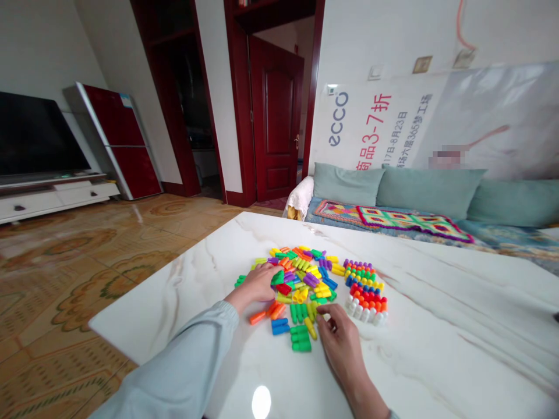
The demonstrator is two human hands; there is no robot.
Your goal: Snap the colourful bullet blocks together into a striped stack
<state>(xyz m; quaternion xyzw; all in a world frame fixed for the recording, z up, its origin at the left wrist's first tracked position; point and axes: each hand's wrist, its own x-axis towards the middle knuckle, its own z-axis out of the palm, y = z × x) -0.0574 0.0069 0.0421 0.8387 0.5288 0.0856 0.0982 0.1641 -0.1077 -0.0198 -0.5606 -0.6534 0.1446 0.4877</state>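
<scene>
My left hand [261, 283] reaches into a pile of small coloured plastic pegs [301, 265], its fingers bent around a green peg piece [278, 277]. A red peg piece [283, 288] lies just beside those fingertips. Nearer to me, my right hand [341, 336] rests low over the table with curled fingers. Its fingertips meet the edge of a yellow-green peg piece [311, 309]; whatever is between them is hidden. A yellow peg [310, 327], green joined pegs [300, 338] and blue pegs [280, 326] lie between the hands.
Rows of pegs [365, 291], sorted by colour with white ones nearest, stand right of the pile. Everything lies on a white marble-patterned table [437, 326]. Behind it is a sofa with green cushions [430, 192]. A red door [277, 119] stands farther back.
</scene>
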